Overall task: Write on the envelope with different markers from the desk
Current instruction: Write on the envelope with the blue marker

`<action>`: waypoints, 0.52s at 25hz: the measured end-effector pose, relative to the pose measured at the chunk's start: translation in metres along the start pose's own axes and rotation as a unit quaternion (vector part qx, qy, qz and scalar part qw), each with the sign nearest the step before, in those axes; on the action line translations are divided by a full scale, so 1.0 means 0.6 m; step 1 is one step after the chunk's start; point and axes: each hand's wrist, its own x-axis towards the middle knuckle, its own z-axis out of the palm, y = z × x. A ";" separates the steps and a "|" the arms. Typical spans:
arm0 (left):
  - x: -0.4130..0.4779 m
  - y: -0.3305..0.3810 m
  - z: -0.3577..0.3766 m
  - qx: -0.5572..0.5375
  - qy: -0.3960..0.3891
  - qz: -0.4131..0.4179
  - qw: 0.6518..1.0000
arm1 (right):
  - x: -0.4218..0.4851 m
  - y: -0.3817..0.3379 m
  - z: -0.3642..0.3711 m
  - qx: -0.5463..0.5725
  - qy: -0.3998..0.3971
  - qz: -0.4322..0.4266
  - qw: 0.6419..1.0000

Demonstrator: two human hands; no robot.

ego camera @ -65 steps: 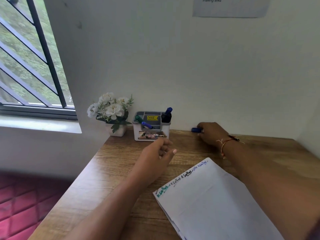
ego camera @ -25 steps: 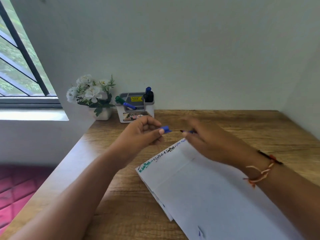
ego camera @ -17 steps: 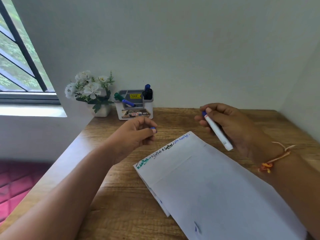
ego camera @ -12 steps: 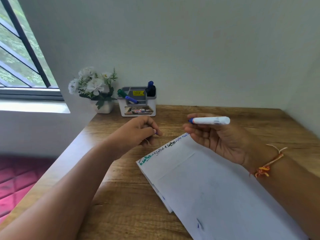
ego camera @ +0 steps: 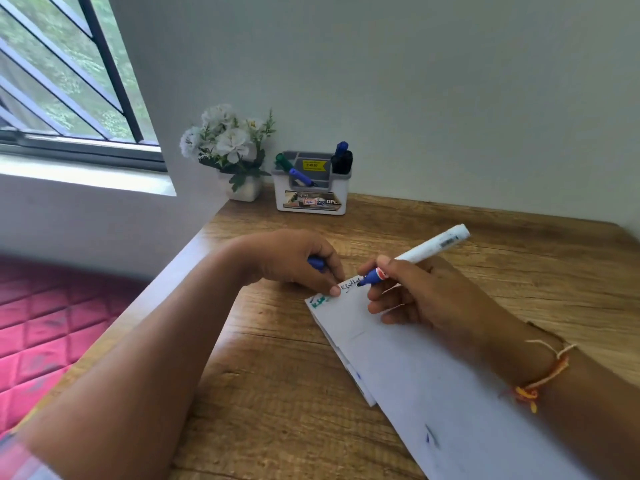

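Observation:
A white envelope [ego camera: 415,368] lies slanted on the wooden desk [ego camera: 284,393], with green and black writing along its far edge. My right hand [ego camera: 412,292] grips a white marker with a blue end [ego camera: 426,251], its tip resting on that written edge. My left hand [ego camera: 294,261] is closed around the blue marker cap [ego camera: 317,263], and one fingertip presses the envelope's far corner.
A white and grey marker holder [ego camera: 311,183] stands at the back by the wall, with green, blue and black markers in it. A small white pot of white flowers [ego camera: 232,150] sits left of it. The desk's left edge drops to a red floor.
My right hand picked the marker up from beside the holder, my left hand pulled off its cap, and the marker turned tip down onto the envelope. My left hand came down on the envelope's corner.

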 end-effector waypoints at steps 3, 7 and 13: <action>-0.002 -0.004 -0.002 0.020 -0.020 0.012 1.000 | 0.000 -0.001 0.011 -0.086 0.012 -0.036 0.996; 0.002 -0.004 0.002 0.042 -0.014 0.018 0.999 | -0.004 -0.001 0.024 -0.138 -0.014 -0.054 0.989; 0.004 -0.009 0.003 0.046 -0.012 0.029 0.998 | -0.007 0.025 0.056 -0.288 0.033 -0.092 0.953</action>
